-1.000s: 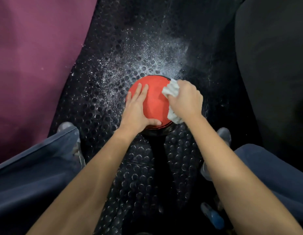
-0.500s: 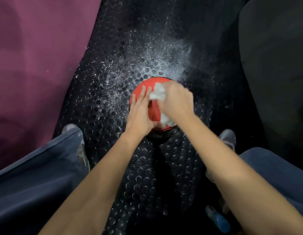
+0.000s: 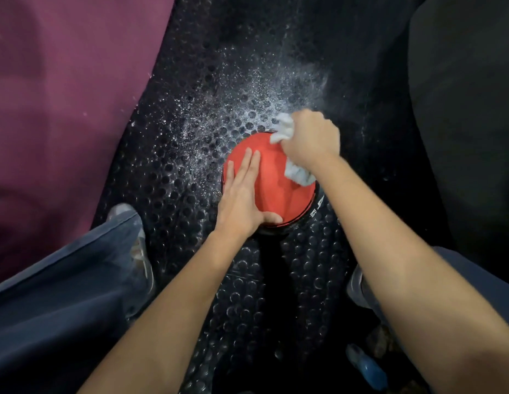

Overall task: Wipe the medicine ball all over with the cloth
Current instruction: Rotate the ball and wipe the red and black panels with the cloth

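Head view: left hand lay flat, fingers straight, on red medicine ball; right hand gripped bunched white cloth against ball's far-right top.

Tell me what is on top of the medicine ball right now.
The left hand rests flat on the red medicine ball; the right hand grips a white cloth against its far right side. The surface beneath both is covered.
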Available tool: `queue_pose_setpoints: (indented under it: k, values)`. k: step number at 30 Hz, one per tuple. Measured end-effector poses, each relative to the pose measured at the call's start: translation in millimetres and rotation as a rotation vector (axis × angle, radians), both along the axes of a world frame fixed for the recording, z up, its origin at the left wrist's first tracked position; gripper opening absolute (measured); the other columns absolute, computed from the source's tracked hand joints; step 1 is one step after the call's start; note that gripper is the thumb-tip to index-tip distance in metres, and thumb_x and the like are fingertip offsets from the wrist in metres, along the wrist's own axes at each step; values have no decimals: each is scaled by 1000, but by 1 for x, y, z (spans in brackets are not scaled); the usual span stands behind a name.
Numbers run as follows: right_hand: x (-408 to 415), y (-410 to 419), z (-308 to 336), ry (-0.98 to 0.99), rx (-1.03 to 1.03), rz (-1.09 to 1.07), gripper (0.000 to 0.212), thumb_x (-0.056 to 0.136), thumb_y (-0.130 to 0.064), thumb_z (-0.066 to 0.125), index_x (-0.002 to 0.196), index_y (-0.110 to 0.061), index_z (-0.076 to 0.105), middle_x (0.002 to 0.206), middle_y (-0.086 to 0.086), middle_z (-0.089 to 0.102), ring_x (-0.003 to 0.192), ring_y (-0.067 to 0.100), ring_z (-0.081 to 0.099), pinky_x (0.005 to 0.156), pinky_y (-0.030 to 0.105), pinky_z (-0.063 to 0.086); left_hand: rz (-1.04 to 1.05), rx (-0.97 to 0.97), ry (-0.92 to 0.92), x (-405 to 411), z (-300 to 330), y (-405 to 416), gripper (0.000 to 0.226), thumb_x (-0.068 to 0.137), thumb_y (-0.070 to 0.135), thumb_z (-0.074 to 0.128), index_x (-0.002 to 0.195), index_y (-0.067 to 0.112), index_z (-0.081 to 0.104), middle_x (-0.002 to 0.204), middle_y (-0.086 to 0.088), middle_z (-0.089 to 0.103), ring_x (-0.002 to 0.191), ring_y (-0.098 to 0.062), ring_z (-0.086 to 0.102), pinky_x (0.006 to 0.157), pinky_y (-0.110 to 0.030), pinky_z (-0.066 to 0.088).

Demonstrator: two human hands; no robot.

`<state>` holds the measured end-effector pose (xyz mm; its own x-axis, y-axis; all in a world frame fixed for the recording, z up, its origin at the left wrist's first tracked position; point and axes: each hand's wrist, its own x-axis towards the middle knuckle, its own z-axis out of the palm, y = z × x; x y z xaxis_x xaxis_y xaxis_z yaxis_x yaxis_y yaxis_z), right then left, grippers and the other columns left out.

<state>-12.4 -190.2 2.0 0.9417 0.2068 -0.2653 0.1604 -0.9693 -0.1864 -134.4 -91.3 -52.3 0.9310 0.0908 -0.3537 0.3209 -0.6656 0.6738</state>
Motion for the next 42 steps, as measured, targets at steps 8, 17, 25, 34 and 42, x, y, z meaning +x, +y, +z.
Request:
queue_pose_setpoints:
  k: [8, 17, 25, 34, 42]
  values:
    - [8, -9, 0, 39, 53, -149, 24, 84, -30, 61, 99, -10, 60, 106, 10, 64, 99, 32, 62, 74, 32, 42, -28, 8, 11, -3, 1, 5, 138, 53, 41, 89, 155, 26, -3, 161, 15, -6, 149, -22, -10, 118, -43, 6]
    - [-28, -13, -2, -5, 194, -248, 20, 84, -30, 60, 95, -14, 62, 101, 9, 66, 94, 32, 62, 71, 32, 41, -12, -18, 31, -3, 2, 12, 138, 53, 37, 91, 156, 25, -1, 162, 13, -6, 149, -23, -7, 119, -44, 7]
    - [-47, -62, -22, 157, 896, -888, 27, 83, -33, 64, 103, -15, 60, 95, 3, 61, 88, 20, 60, 66, 22, 44, -16, -50, 38, 11, 10, 30, 117, 64, 52, 82, 155, 25, 13, 162, 11, 6, 149, -13, 10, 120, -42, 15]
    - [-61, -141, -107, 663, 1577, -1182, 51, 38, -47, 81, 74, -17, 61, 78, 2, 52, 71, 22, 44, 88, 35, 39, 234, -224, -55, 6, -9, 44, 59, 93, 40, 58, 146, 21, 39, 154, 0, 34, 140, -16, 33, 119, -43, 25]
    - [-27, -95, -130, 807, 1470, -1136, 27, 78, -33, 58, 81, -8, 68, 83, 10, 58, 75, 23, 57, 75, 31, 43, 671, -400, 45, 21, -24, 53, 46, 98, 40, 52, 138, 18, 43, 139, -1, 45, 117, -11, 46, 94, -17, 37]
